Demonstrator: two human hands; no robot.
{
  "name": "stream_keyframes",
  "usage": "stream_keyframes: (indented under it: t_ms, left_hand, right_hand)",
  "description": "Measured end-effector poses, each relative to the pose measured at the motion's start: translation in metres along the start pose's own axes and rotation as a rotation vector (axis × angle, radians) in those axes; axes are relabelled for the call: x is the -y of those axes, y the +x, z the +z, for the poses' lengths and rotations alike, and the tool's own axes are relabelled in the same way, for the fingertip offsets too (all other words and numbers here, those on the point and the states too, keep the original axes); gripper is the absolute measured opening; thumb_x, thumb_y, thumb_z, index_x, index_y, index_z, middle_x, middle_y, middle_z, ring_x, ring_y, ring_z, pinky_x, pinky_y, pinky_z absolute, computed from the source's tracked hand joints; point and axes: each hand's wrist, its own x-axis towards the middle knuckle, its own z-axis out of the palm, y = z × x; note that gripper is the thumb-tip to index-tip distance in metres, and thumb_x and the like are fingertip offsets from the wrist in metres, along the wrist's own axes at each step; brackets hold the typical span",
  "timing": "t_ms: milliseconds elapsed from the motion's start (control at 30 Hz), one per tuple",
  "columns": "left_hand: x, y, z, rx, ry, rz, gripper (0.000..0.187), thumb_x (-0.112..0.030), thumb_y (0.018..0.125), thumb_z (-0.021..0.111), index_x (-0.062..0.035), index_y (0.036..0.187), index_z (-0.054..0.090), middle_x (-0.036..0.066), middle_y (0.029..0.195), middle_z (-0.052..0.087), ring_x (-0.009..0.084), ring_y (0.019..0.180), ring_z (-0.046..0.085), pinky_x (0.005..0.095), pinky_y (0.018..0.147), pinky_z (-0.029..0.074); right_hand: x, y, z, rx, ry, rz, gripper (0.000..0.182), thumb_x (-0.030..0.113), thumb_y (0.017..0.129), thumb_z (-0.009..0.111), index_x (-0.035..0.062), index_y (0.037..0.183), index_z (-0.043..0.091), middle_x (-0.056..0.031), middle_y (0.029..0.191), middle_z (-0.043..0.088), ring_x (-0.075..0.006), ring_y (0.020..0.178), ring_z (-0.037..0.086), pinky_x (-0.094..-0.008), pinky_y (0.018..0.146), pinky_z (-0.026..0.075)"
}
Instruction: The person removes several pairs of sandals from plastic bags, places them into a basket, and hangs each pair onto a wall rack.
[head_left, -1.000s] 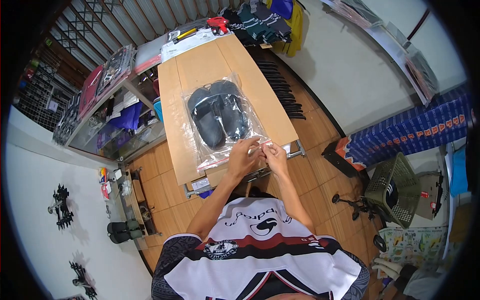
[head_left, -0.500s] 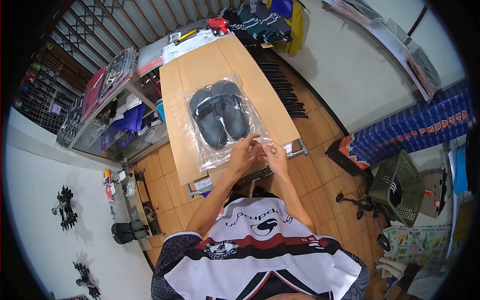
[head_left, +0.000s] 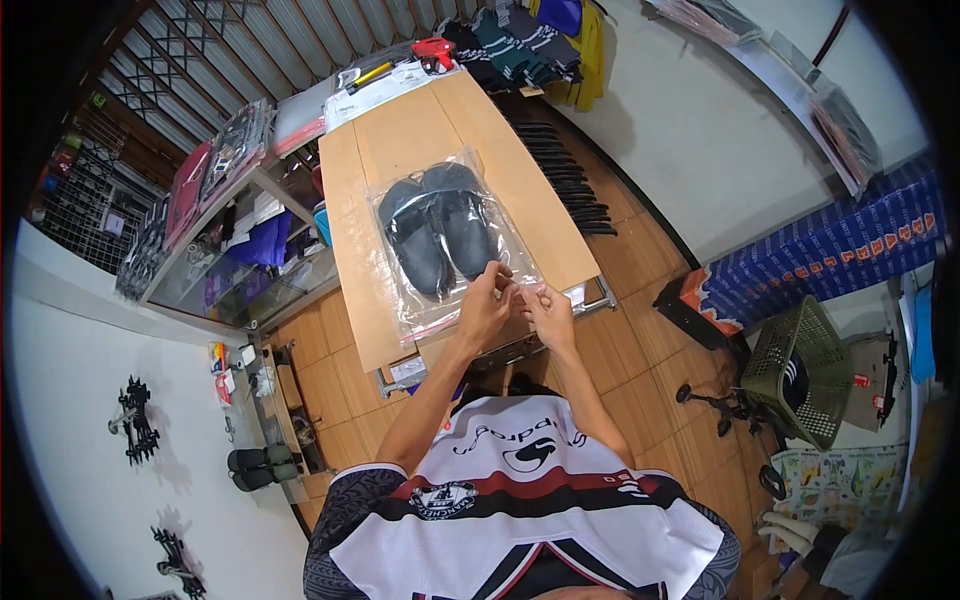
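A pair of black slide sandals (head_left: 418,250) lies inside a clear zip bag (head_left: 408,312) on the light wooden table (head_left: 400,140). The bag's zip edge, with a red line, faces me at the table's near side. At the right part of that edge, my left hand (head_left: 486,302) pinches the plastic with bent fingers. Right beside it, my right hand (head_left: 549,317) has its fingertips closed on the bag's near right corner. The two hands nearly touch.
A red tape dispenser (head_left: 434,54) and a yellow-handled tool (head_left: 370,77) lie at the table's far end. A glass display case (head_left: 260,240) stands left. To the right are a blue box (head_left: 800,255) and a green basket (head_left: 800,370).
My left hand's fingers have curled slightly at the bag's edge. My right hand stays at the corner, and the bag with the sandals lies in the same place.
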Motion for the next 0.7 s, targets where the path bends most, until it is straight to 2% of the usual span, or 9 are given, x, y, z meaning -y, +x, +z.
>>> stream_keyframes:
  t_ms: [133, 233, 400, 533, 700]
  left_hand:
    - [0.000, 0.002, 0.001, -0.023, -0.009, 0.005, 0.022, -0.001, 0.089, 0.069, -0.0022, 0.105, 0.054, 0.013, 0.080, 0.069, 0.0200, 0.070, 0.068, 0.0321, 0.061, 0.050]
    - [-0.003, 0.002, 0.000, -0.004, -0.026, -0.019, 0.020, -0.003, 0.088, 0.069, -0.0011, 0.102, 0.055, 0.018, 0.079, 0.066, 0.0334, 0.073, 0.067, 0.0401, 0.064, 0.050]
    - [0.001, -0.004, 0.005, 0.044, -0.044, 0.022, 0.022, -0.004, 0.088, 0.069, -0.0006, 0.107, 0.057, 0.019, 0.090, 0.067, 0.0343, 0.083, 0.067, 0.0418, 0.071, 0.051]
    - [-0.004, -0.008, 0.002, 0.066, 0.050, 0.141, 0.029, -0.005, 0.087, 0.070, -0.0014, 0.114, 0.061, 0.018, 0.095, 0.068, 0.0347, 0.089, 0.066, 0.0422, 0.078, 0.052]
    - [-0.004, -0.004, 0.000, 0.095, 0.029, 0.101, 0.029, -0.009, 0.087, 0.071, -0.0026, 0.114, 0.065, 0.016, 0.096, 0.068, 0.0331, 0.089, 0.065, 0.0428, 0.078, 0.053]
  right_hand:
    - [-0.007, 0.003, -0.002, 0.005, -0.014, 0.016, 0.023, 0.024, 0.100, 0.064, 0.0026, 0.109, 0.068, -0.0042, 0.094, 0.074, -0.0093, 0.080, 0.069, -0.0227, 0.071, 0.055]
    - [-0.006, 0.003, 0.000, 0.000, 0.020, -0.001, 0.020, 0.020, 0.101, 0.062, 0.0016, 0.107, 0.066, -0.0050, 0.092, 0.073, -0.0105, 0.078, 0.069, -0.0234, 0.070, 0.056]
    - [0.003, 0.000, 0.003, -0.024, 0.150, 0.013, 0.014, 0.012, 0.103, 0.055, -0.0001, 0.102, 0.062, -0.0071, 0.091, 0.072, -0.0130, 0.076, 0.070, -0.0267, 0.068, 0.060]
    - [0.001, 0.001, 0.004, -0.047, 0.164, -0.012, 0.014, 0.014, 0.102, 0.056, 0.0016, 0.099, 0.061, -0.0071, 0.089, 0.072, -0.0133, 0.075, 0.071, -0.0262, 0.064, 0.058]
    - [0.005, 0.000, 0.002, -0.037, 0.109, 0.008, 0.013, 0.014, 0.104, 0.054, 0.0039, 0.099, 0.060, -0.0071, 0.091, 0.071, -0.0144, 0.077, 0.071, -0.0278, 0.067, 0.060]
